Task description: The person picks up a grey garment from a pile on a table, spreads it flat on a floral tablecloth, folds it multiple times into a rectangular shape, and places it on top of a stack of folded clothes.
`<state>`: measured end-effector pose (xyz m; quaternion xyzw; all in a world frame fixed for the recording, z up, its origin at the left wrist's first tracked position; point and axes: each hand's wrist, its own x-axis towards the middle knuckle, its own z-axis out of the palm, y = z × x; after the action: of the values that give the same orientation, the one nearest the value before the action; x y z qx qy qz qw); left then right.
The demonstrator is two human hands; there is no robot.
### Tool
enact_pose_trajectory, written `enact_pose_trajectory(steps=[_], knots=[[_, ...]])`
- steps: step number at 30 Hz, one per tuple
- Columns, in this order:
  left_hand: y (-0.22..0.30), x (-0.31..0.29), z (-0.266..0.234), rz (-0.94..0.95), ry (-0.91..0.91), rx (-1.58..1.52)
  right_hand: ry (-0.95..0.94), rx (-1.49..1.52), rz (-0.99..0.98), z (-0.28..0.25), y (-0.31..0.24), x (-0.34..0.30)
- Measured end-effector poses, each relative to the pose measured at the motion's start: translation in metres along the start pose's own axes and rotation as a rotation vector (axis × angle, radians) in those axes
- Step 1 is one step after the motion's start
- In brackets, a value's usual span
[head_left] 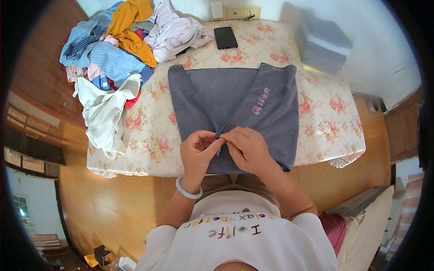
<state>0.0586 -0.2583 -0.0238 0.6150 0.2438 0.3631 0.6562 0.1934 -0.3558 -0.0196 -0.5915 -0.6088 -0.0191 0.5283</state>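
A dark grey, soft-looking garment (pixel 199 90) lies spread on the table, its front edges crossing in a V and pink stitching on its right side. Low on the V, my left hand (pixel 200 148) pinches a narrow grey strip of the garment between thumb and fingers. My right hand (pixel 246 149) is closed on the same spot, its fingertips touching those of the left. A short end of the strip hangs just below the fingertips. Part of the garment's lower middle is hidden behind my hands.
A flowered cloth covers the table (pixel 332 131). Crumpled clothes (pixel 115 56) are heaped at the far left, with a white garment (pixel 103 110) at the near side. A black phone (pixel 225 37) lies at the back. Folded grey and white cloths (pixel 323 43) are stacked at the far right.
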Motion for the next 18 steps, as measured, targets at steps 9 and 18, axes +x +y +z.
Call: enact_pose_trajectory(steps=[9, 18], knots=[[-0.005, -0.004, -0.002, -0.014, 0.021, 0.052, -0.01, 0.059, 0.068, -0.001, -0.002, -0.001], [-0.004, -0.015, -0.012, 0.075, -0.05, 0.216, -0.055, 0.068, 0.224, -0.04, -0.01, 0.013]])
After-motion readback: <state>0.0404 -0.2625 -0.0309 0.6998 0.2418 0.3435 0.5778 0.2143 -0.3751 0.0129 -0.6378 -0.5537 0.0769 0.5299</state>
